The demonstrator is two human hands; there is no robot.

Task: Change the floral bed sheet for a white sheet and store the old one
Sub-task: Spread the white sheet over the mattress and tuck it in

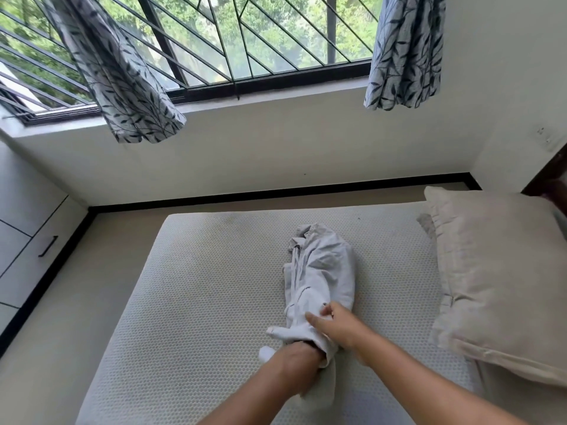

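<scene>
— Two hands met at the crumpled white fabric sheet (322,271), bunched mid-frame on the bare, honeycomb-textured white mattress (199,302).
— Fingers?
— The right hand (334,325) pinched a fold. The left hand (302,352) was buried inside the bundle, fingers hidden.
— Room around?
— Open mattress at lower left. A beige frilled pillow (497,271) lay along the right edge, apart from the sheet.

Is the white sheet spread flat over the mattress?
No, the white sheet lies bunched in a heap in the middle of the bare mattress.
</scene>
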